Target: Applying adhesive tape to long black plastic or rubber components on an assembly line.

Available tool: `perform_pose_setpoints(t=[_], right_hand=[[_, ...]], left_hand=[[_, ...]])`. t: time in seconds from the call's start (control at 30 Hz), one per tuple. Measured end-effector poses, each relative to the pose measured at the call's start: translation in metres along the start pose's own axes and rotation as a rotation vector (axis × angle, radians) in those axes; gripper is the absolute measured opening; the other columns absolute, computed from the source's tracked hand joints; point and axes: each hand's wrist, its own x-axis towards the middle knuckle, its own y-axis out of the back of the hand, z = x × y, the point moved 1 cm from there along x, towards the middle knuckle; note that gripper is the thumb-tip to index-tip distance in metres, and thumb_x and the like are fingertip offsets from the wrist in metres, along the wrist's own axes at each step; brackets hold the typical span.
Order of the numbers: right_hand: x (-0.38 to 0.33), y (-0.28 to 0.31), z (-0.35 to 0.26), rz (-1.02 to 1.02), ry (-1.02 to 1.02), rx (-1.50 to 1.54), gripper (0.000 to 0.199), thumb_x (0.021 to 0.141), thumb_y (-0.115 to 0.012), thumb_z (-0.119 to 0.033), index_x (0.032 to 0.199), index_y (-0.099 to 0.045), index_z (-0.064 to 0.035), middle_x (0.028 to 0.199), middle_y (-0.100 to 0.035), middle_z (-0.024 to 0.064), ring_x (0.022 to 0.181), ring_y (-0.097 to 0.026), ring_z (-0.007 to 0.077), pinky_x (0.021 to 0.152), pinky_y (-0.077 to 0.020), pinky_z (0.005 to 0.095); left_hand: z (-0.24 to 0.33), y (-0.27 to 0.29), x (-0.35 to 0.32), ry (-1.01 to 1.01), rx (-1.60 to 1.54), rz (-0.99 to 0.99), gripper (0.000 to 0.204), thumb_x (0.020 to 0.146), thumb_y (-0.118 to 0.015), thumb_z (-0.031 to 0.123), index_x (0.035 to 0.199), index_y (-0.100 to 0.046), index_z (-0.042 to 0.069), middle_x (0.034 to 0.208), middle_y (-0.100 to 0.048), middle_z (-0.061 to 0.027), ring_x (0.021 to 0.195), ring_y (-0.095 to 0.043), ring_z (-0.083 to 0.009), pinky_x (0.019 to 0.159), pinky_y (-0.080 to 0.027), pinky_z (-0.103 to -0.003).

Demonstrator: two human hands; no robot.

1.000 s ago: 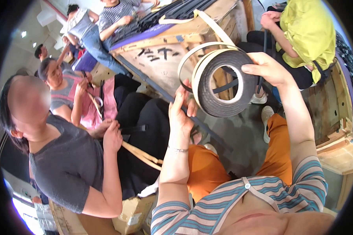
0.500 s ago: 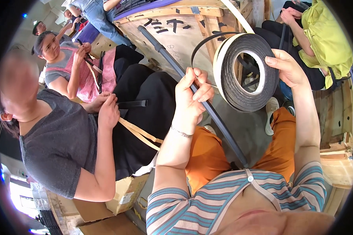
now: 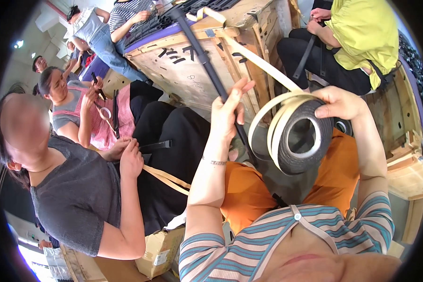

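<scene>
My right hand [image 3: 340, 104] grips the upper right edge of a roll of black tape with cream backing [image 3: 300, 141], thumb on its near face. Loose cream loops stand off the roll's left side. From its top a cream strip [image 3: 263, 63] runs up and left to the wooden crate. My left hand [image 3: 229, 110] is closed around a long dark bar [image 3: 199, 51], its index finger raised off it. The bar slants from the crate's top edge down between my knees. Whether tape lies along the bar, I cannot tell.
A wooden crate [image 3: 188, 70] with black tape scraps stands ahead, dark bars piled on top. On my left a seated person in dark grey [image 3: 75, 188] handles a black strip; beyond sits one in a pink apron. A person in yellow [image 3: 362, 42] sits at right. A cardboard box [image 3: 160, 251] stands lower left.
The bar has shifted up and away in my left hand, whose index finger has lifted. The tape roll has come lower and nearer, and its cream loops have loosened on the left.
</scene>
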Motion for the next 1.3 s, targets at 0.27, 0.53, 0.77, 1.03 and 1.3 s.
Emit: perform_pose_setpoints(t=[0.27,0.53,0.77,1.03,1.3], right_hand=[[-0.078,-0.018,-0.004,0.026,-0.205,-0.152,0.028,0.080,-0.065,-0.018,0.095,-0.056,0.0042,0.078,-0.054,-0.0024,0.075,-0.044,0.0045,0.066,-0.0401,0.0212],[-0.178,-0.021,-0.007,0.193,-0.299,-0.160,0.024,0.081,-0.063,-0.018,0.088,-0.055,0.0040,0.075,-0.055,-0.0028,0.072,-0.046,0.0049,0.063,-0.0417,0.0229],[-0.212,-0.041,-0.021,0.301,-0.175,-0.463,0.018,0.080,-0.060,-0.012,0.083,-0.053,0.0047,0.068,-0.053,0.0009,0.065,-0.047,0.0063,0.057,-0.0407,0.0249],[-0.224,-0.025,-0.024,0.088,-0.286,-0.591,0.024,0.084,-0.057,-0.019,0.094,-0.058,0.0027,0.078,-0.063,0.0103,0.074,-0.058,0.0152,0.066,-0.0454,0.0294],[-0.254,-0.014,-0.013,0.341,-0.555,-0.660,0.024,0.081,-0.058,-0.018,0.092,-0.060,0.0038,0.077,-0.062,0.0101,0.074,-0.057,0.0149,0.067,-0.0436,0.0297]], left_hand=[[0.018,-0.033,0.019,0.016,-0.213,-0.121,0.037,0.088,-0.051,0.026,0.112,-0.051,-0.002,0.102,-0.060,-0.0162,0.038,-0.033,-0.0056,0.037,-0.028,-0.020],[0.006,-0.030,0.025,0.103,-0.462,-0.254,0.031,0.090,-0.048,0.024,0.112,-0.054,0.003,0.103,-0.063,-0.0116,0.040,-0.033,-0.0040,0.038,-0.029,-0.017],[-0.020,-0.079,0.015,0.278,-0.048,-0.199,0.042,0.092,-0.041,0.033,0.114,-0.051,-0.001,0.116,-0.055,-0.0191,0.040,-0.033,-0.0065,0.038,-0.029,-0.018],[-0.038,-0.097,0.082,0.231,-0.335,-0.444,0.041,0.086,-0.042,0.019,0.119,-0.044,-0.006,0.122,-0.050,-0.0205,0.040,-0.037,-0.0049,0.036,-0.033,-0.016],[-0.029,-0.066,0.087,0.283,-0.719,-0.449,0.033,0.080,-0.050,0.007,0.108,-0.053,-0.010,0.116,-0.054,-0.0213,0.040,-0.035,-0.0067,0.037,-0.032,-0.017]])
